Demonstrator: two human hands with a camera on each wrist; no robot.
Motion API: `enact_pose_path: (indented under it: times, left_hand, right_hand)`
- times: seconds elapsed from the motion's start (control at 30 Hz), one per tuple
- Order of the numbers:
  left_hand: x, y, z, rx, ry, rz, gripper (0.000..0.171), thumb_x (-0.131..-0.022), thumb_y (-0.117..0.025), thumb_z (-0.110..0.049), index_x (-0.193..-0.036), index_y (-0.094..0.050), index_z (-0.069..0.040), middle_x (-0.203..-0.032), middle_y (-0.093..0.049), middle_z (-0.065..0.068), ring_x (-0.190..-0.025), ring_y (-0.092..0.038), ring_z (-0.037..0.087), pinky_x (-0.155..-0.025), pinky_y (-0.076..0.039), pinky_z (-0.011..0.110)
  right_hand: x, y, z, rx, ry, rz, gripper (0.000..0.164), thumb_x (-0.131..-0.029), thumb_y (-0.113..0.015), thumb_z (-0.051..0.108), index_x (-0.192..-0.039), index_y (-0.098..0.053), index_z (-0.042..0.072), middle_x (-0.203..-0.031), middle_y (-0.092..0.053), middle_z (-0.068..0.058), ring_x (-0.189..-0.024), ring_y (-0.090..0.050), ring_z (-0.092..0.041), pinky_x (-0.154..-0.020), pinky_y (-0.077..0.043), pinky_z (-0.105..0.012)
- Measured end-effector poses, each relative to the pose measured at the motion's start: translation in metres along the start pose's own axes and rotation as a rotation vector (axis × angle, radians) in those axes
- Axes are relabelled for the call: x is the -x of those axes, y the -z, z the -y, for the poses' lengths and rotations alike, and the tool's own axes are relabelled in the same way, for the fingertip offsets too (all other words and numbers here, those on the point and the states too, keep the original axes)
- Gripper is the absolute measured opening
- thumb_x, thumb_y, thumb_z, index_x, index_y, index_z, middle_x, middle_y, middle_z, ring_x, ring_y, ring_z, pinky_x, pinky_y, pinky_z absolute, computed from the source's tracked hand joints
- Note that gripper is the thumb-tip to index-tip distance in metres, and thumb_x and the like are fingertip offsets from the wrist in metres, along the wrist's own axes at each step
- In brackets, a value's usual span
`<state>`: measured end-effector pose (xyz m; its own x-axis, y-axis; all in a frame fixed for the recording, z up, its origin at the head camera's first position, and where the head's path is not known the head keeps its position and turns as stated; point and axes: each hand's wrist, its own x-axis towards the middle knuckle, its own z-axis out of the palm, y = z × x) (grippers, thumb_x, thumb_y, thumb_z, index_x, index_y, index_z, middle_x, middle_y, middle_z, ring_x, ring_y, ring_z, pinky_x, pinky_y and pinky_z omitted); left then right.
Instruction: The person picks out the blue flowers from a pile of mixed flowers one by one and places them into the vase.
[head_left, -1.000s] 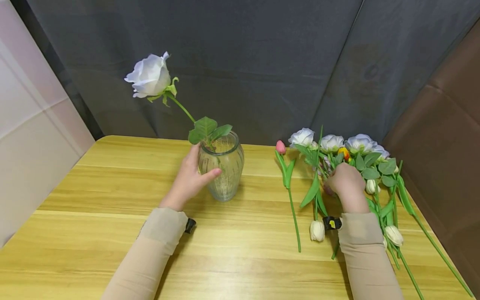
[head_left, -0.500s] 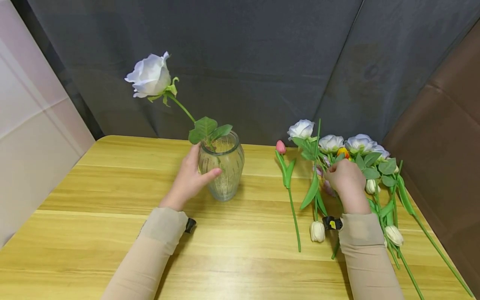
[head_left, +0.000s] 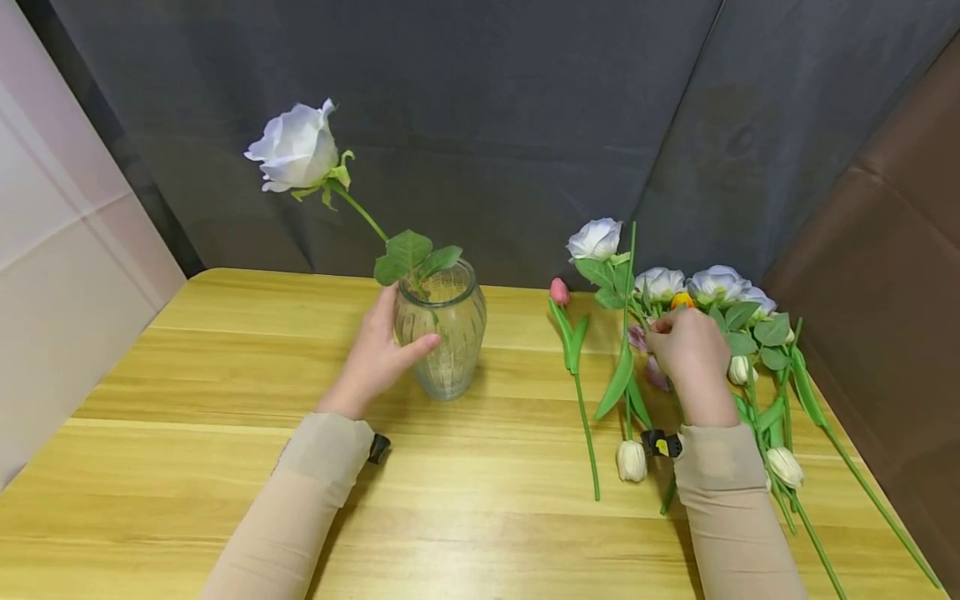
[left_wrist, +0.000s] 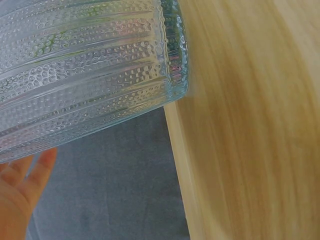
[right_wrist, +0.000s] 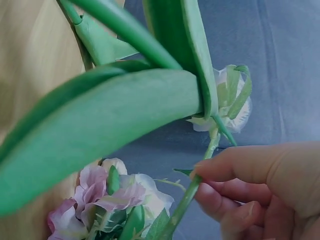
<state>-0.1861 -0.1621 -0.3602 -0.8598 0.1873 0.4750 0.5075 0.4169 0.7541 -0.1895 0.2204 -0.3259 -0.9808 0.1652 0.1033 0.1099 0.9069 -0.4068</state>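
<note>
In the head view my left hand (head_left: 369,360) holds the clear ribbed glass vase (head_left: 450,358) at its left side, thumb in front and fingers behind. One white rose (head_left: 296,150) leans left out of the vase, its leaves by the rim. My right hand (head_left: 692,362) pinches the stem (right_wrist: 184,205) of another white rose (head_left: 595,240) between thumb and fingertips; that bloom stands raised above the pile. A white tulip (head_left: 632,461) lies with its bloom toward me, and its green leaves (right_wrist: 115,105) cross in front of the held stem in the right wrist view.
A pink tulip (head_left: 558,292) lies left of the pile. More white roses (head_left: 717,285), an orange tulip (head_left: 681,300), pale purple blooms (right_wrist: 90,195) and white tulips (head_left: 784,467) crowd the right of the wooden table (head_left: 187,500). A dark cloth (head_left: 465,125) hangs behind.
The rose in my right hand has risen and shifted slightly left, away from the other blooms. My left hand keeps its place on the vase.
</note>
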Motion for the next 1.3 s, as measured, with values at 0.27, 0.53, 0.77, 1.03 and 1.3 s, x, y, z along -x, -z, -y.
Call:
enact_pose_path:
  times: [0.27, 0.53, 0.77, 1.03, 1.3]
  left_hand:
    - [0.000, 0.000, -0.001, -0.007, 0.008, -0.004, 0.090, -0.080, -0.075, -0.044, -0.148, -0.029, -0.007, -0.142, -0.043, 0.016, -0.130, -0.039, 0.032, -0.106, -0.030, 0.052]
    - [0.001, 0.002, -0.001, -0.022, 0.018, -0.005, 0.091, -0.080, -0.075, -0.044, -0.147, -0.030, -0.003, -0.142, -0.043, 0.018, -0.130, -0.039, 0.033, -0.106, -0.030, 0.053]
    - [0.000, 0.000, 0.000, -0.027, 0.006, -0.002, 0.093, -0.079, -0.074, -0.049, -0.147, -0.030, -0.003, -0.142, -0.043, 0.018, -0.130, -0.039, 0.033, -0.107, -0.030, 0.052]
    - [0.001, 0.000, -0.001, -0.023, 0.004, 0.003, 0.094, -0.079, -0.073, -0.052, -0.148, -0.029, -0.007, -0.143, -0.043, 0.016, -0.131, -0.039, 0.032, -0.107, -0.029, 0.052]
    - [0.001, 0.000, -0.001, -0.044, 0.004, -0.009, 0.091, -0.079, -0.075, -0.047, -0.146, -0.031, -0.003, -0.140, -0.045, 0.018, -0.130, -0.040, 0.033, -0.107, -0.030, 0.051]
  right_hand:
    - [0.004, 0.000, 0.005, -0.038, 0.060, -0.125, 0.019, -0.088, -0.062, 0.017, -0.097, -0.074, 0.005, -0.098, -0.068, -0.018, -0.085, -0.060, -0.039, -0.060, -0.047, -0.049]
    - [0.005, 0.001, 0.010, -0.045, 0.112, -0.213, 0.017, -0.087, -0.061, 0.014, -0.093, -0.075, 0.006, -0.092, -0.070, -0.014, -0.081, -0.061, -0.037, -0.060, -0.046, -0.048]
    - [0.009, 0.002, 0.015, -0.031, 0.143, -0.275, 0.016, -0.088, -0.063, 0.017, -0.094, -0.075, 0.009, -0.091, -0.070, -0.012, -0.079, -0.061, -0.037, -0.057, -0.044, -0.048]
    - [0.013, 0.003, 0.020, -0.038, 0.222, -0.409, 0.016, -0.086, -0.062, 0.014, -0.092, -0.076, 0.008, -0.094, -0.070, -0.011, -0.069, -0.059, -0.037, -0.048, -0.041, -0.046]
    - [0.015, 0.004, 0.024, -0.051, 0.315, -0.549, 0.014, -0.086, -0.064, 0.014, -0.091, -0.077, 0.008, -0.090, -0.070, -0.008, -0.063, -0.059, -0.034, -0.042, -0.038, -0.043]
